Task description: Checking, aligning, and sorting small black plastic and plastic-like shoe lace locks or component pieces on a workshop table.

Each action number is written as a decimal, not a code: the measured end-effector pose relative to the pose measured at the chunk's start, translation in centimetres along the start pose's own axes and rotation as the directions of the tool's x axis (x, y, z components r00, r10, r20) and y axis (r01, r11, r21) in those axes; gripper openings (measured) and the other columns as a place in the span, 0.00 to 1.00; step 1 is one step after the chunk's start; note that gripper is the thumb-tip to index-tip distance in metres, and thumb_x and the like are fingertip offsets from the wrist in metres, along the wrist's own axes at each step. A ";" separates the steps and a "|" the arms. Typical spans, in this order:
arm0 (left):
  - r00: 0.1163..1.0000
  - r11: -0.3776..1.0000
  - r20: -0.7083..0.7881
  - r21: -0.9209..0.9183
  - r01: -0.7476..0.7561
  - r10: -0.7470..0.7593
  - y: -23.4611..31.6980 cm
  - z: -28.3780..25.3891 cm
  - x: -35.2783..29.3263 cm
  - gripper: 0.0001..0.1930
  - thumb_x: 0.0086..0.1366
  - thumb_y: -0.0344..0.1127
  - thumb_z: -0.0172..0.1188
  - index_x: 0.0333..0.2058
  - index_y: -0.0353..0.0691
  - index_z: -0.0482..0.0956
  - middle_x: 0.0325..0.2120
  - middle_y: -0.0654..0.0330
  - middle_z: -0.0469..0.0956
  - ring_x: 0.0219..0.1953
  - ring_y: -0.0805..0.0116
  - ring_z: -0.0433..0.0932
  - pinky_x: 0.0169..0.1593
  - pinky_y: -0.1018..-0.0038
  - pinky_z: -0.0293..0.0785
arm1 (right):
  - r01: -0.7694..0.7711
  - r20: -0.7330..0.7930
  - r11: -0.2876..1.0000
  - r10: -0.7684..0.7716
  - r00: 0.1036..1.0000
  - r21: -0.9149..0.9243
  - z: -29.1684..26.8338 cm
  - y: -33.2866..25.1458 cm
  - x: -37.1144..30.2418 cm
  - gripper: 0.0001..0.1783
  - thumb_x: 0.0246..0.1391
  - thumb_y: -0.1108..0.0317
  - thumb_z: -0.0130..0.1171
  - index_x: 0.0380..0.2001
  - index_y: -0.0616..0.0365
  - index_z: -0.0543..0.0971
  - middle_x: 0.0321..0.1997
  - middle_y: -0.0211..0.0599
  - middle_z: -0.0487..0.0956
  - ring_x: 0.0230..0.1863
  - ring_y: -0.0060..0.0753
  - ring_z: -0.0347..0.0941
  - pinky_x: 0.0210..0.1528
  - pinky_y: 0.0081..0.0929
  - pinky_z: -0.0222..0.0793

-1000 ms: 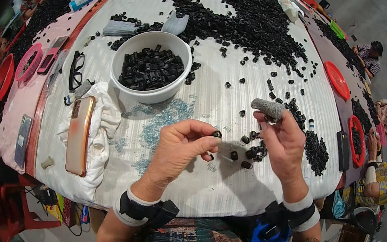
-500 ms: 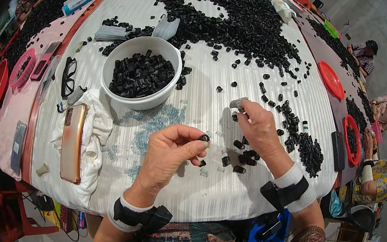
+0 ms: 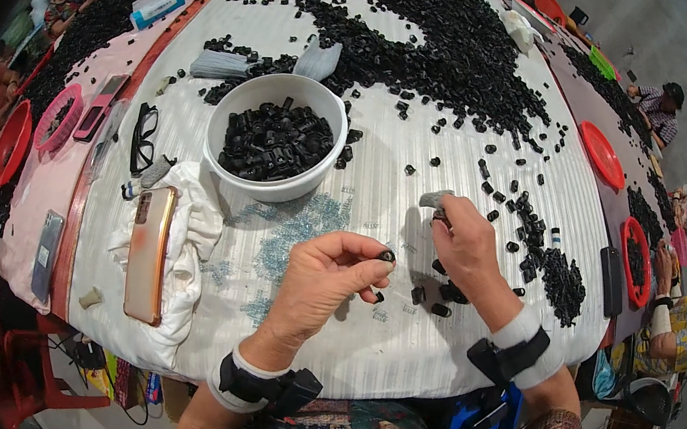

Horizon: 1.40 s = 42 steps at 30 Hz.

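Observation:
My left hand (image 3: 319,274) pinches a small black cylindrical part (image 3: 387,257) between thumb and forefinger, its hollow end showing. Another black part (image 3: 379,297) is just below its curled lower fingers; whether they touch it I cannot tell. My right hand (image 3: 473,243) is closed beside it to the right, a grey fabric finger cover (image 3: 434,199) on its forefinger. Something dark shows at those fingertips, too hidden to make out. Several loose black parts (image 3: 441,310) lie under the right hand. A white bowl (image 3: 270,190) heaped with black parts stands beyond my left hand.
A huge spread of black parts (image 3: 438,43) covers the table's far side, with a smaller pile (image 3: 562,285) at right. Left of the bowl are black-framed glasses (image 3: 143,140), a phone (image 3: 149,253) and a white cloth (image 3: 185,280). Other people sit at neighbouring tables.
The whole view has shifted slightly, moving the scene right and down. My right fingers have curled inward, hiding the black piece seen at their tips before. My left hand keeps its pinch.

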<state>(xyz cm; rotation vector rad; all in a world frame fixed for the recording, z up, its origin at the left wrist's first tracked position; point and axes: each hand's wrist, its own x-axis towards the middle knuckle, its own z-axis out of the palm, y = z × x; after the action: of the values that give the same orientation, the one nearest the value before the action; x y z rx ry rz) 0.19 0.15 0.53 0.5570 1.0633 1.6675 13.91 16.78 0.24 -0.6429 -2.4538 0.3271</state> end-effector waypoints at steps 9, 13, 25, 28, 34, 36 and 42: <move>0.999 0.999 0.024 -0.031 -0.033 0.034 -0.4 -0.5 -0.1 0.08 0.57 0.25 0.62 0.36 0.31 0.77 0.30 0.55 0.80 0.29 0.72 0.80 0.28 0.81 0.79 | -0.029 -0.012 0.852 0.041 0.999 0.523 -2.9 -6.6 -0.8 0.15 0.46 0.79 0.61 0.40 0.61 0.77 0.30 0.35 0.79 0.31 0.24 0.77 0.33 0.20 0.73; 0.999 0.999 0.012 0.024 -0.035 0.035 0.0 0.0 -0.2 0.09 0.56 0.25 0.63 0.36 0.31 0.77 0.29 0.56 0.80 0.28 0.72 0.80 0.28 0.80 0.78 | 0.020 -0.059 0.825 0.016 0.998 0.565 -2.6 -7.1 -0.8 0.15 0.46 0.80 0.61 0.40 0.63 0.75 0.31 0.38 0.79 0.32 0.26 0.78 0.34 0.21 0.73; 0.998 0.995 -0.016 0.083 -0.064 0.066 -0.1 -0.2 -0.4 0.08 0.58 0.28 0.63 0.37 0.33 0.79 0.28 0.60 0.81 0.29 0.77 0.78 0.28 0.83 0.76 | 0.162 -0.156 0.949 -0.123 0.980 0.271 -1.5 -7.7 -0.9 0.13 0.42 0.82 0.61 0.35 0.63 0.75 0.26 0.40 0.74 0.26 0.36 0.75 0.26 0.27 0.71; 0.998 0.993 -0.032 0.111 -0.049 0.053 0.0 -0.1 -0.4 0.08 0.58 0.27 0.62 0.37 0.32 0.79 0.28 0.59 0.80 0.29 0.76 0.79 0.28 0.82 0.76 | 0.182 -0.187 0.945 -0.134 0.973 0.271 -1.3 -7.7 -1.0 0.13 0.40 0.83 0.61 0.32 0.63 0.74 0.24 0.40 0.72 0.24 0.38 0.72 0.24 0.29 0.68; 0.998 0.986 -0.062 0.166 -0.017 0.028 0.2 0.3 -0.4 0.08 0.57 0.27 0.62 0.36 0.31 0.78 0.27 0.58 0.80 0.29 0.74 0.80 0.28 0.81 0.76 | 0.183 -0.153 0.959 -0.152 0.977 0.218 -1.6 -8.1 -1.3 0.14 0.37 0.84 0.60 0.31 0.64 0.73 0.23 0.40 0.70 0.24 0.40 0.70 0.24 0.31 0.68; 0.997 0.984 -0.068 0.176 -0.018 0.031 0.2 0.4 -0.5 0.08 0.57 0.27 0.62 0.36 0.30 0.78 0.27 0.57 0.80 0.29 0.74 0.80 0.28 0.81 0.76 | 0.219 -0.144 0.963 -0.197 0.970 0.158 -1.7 -8.1 -1.3 0.13 0.36 0.84 0.58 0.30 0.64 0.73 0.23 0.40 0.70 0.25 0.40 0.69 0.25 0.32 0.68; 0.998 0.982 -0.062 0.188 -0.021 0.033 0.0 0.1 -0.5 0.09 0.58 0.29 0.62 0.36 0.31 0.79 0.26 0.58 0.80 0.27 0.76 0.79 0.27 0.82 0.76 | 0.223 -0.125 0.967 -0.208 0.970 0.120 -1.7 -8.8 -1.4 0.09 0.36 0.83 0.55 0.26 0.64 0.71 0.22 0.40 0.68 0.24 0.40 0.67 0.24 0.32 0.67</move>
<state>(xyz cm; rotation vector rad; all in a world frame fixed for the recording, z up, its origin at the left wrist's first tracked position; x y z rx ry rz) 0.47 -0.27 0.69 0.6440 1.2741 1.6282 12.61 8.75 4.12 -0.3236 -2.3442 0.3541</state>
